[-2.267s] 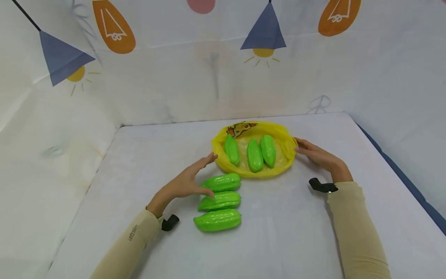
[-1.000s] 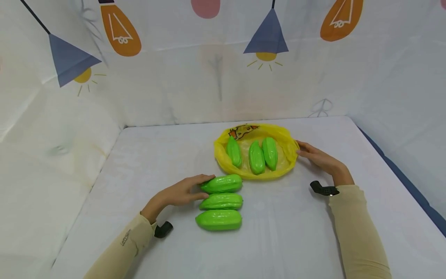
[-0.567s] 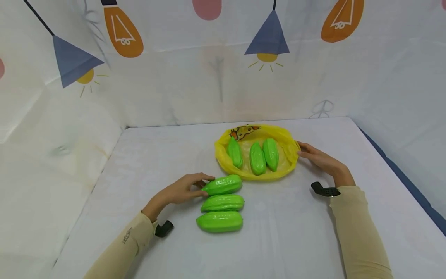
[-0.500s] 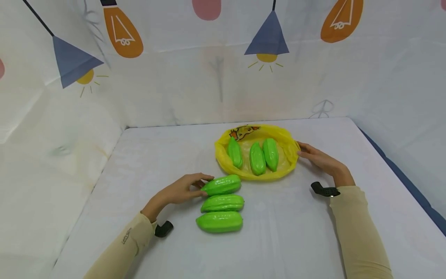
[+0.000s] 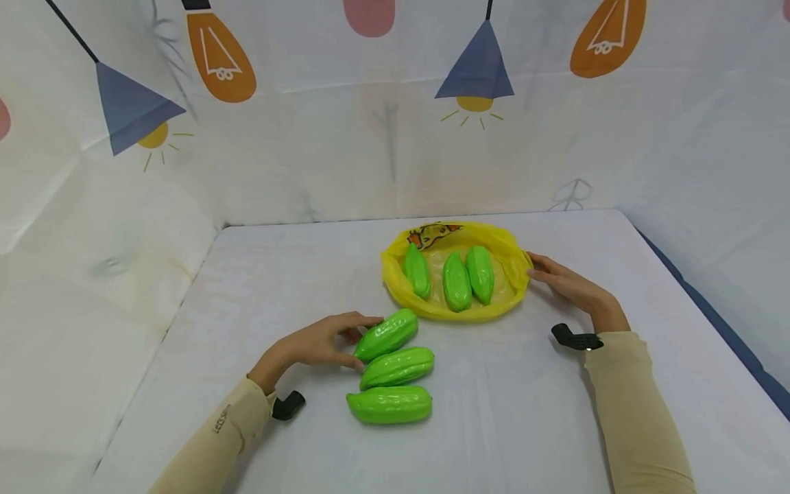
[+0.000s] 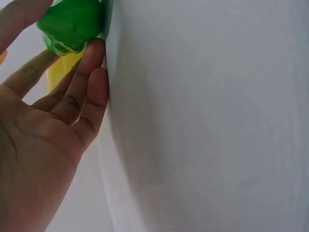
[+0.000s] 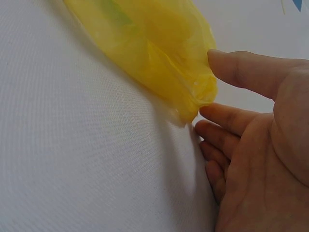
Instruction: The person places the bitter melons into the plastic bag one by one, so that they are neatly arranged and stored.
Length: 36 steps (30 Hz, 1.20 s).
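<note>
My left hand has thumb and fingers on either side of the pointed end of a glossy green ridged gourd; in the left wrist view this gourd sits between thumb and fingertips. Two similar gourds lie below it on the table, a middle one and a near one. Behind them stands a yellow plastic bag, its mouth spread open, with three green gourds inside. At the bag's right side, my right hand touches the rim with loosely extended fingers, as the right wrist view also shows.
A white cloth covers the table. White fabric walls printed with lamps and bulbs rise behind and at the sides. Each wrist carries a small black camera, such as the right camera.
The left hand has come down from beside the bag to the top gourd of the row. That gourd and the middle one have turned aslant; the near one has shifted slightly nearer. The right hand stays at the bag.
</note>
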Each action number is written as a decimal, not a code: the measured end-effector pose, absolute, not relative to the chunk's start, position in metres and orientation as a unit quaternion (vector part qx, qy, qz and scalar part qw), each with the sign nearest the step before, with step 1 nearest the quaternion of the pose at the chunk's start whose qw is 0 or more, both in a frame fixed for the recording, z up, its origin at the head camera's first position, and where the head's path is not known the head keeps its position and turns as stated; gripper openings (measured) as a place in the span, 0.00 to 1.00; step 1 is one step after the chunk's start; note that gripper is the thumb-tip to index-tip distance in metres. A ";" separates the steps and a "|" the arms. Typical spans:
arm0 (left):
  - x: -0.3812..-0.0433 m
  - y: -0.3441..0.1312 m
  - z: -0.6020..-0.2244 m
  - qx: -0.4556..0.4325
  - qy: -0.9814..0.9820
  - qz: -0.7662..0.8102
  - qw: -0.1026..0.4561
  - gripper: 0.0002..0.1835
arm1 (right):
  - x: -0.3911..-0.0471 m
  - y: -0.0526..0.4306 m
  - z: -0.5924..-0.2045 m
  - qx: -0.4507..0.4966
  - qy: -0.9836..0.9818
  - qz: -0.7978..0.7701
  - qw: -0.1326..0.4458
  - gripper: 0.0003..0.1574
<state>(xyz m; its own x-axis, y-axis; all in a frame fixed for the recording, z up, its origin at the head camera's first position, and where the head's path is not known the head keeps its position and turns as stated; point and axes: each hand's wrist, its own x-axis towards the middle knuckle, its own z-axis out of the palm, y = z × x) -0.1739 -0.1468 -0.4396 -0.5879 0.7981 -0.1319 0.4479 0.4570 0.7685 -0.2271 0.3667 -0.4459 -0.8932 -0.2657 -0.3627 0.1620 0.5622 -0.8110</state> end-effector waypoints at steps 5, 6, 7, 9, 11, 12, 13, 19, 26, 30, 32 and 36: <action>-0.175 -0.148 -0.440 0.393 0.824 0.350 0.208 0.36 | -0.227 0.366 -0.444 -0.026 0.855 -0.463 0.231 0.55; -0.176 -0.148 -0.440 0.394 0.831 0.345 0.188 0.34 | -0.227 0.365 -0.444 -0.026 0.856 -0.462 0.231 0.55; -0.176 -0.148 -0.440 0.394 0.838 0.340 0.165 0.32 | -0.227 0.366 -0.444 -0.026 0.856 -0.462 0.230 0.55; -0.177 -0.149 -0.439 0.382 0.854 0.332 0.123 0.29 | -0.227 0.366 -0.444 -0.028 0.855 -0.463 0.230 0.54; -0.178 -0.148 -0.439 0.367 0.863 0.333 0.099 0.27 | -0.226 0.366 -0.444 -0.030 0.855 -0.464 0.230 0.54; -0.178 -0.148 -0.439 0.362 0.865 0.335 0.093 0.27 | -0.226 0.366 -0.444 -0.031 0.854 -0.465 0.230 0.54; -0.178 -0.148 -0.438 0.359 0.863 0.342 0.092 0.26 | -0.226 0.366 -0.445 -0.031 0.854 -0.465 0.230 0.54; -0.181 -0.146 -0.439 0.368 0.833 0.393 0.127 0.27 | -0.226 0.366 -0.445 -0.031 0.854 -0.466 0.229 0.53; -0.181 -0.142 -0.439 0.353 0.837 0.387 0.159 0.37 | -0.226 0.365 -0.444 -0.026 0.854 -0.465 0.231 0.54; -0.180 -0.134 -0.436 0.334 0.850 0.367 0.180 0.46 | -0.225 0.365 -0.443 -0.028 0.853 -0.467 0.231 0.54; -0.180 -0.129 -0.434 0.324 0.858 0.348 0.193 0.53 | -0.225 0.365 -0.443 -0.028 0.853 -0.468 0.231 0.54; -0.181 -0.117 -0.430 0.314 0.875 0.301 0.213 0.63 | -0.223 0.365 -0.443 -0.030 0.851 -0.471 0.230 0.54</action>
<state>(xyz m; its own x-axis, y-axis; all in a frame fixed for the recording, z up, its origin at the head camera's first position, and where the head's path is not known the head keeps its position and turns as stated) -0.1812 -0.1165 -0.4303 -0.7126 0.6770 -0.1840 0.4203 0.6219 0.6607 -0.2230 0.3650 -0.4431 -0.8922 -0.2674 -0.3641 0.1668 0.5541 -0.8156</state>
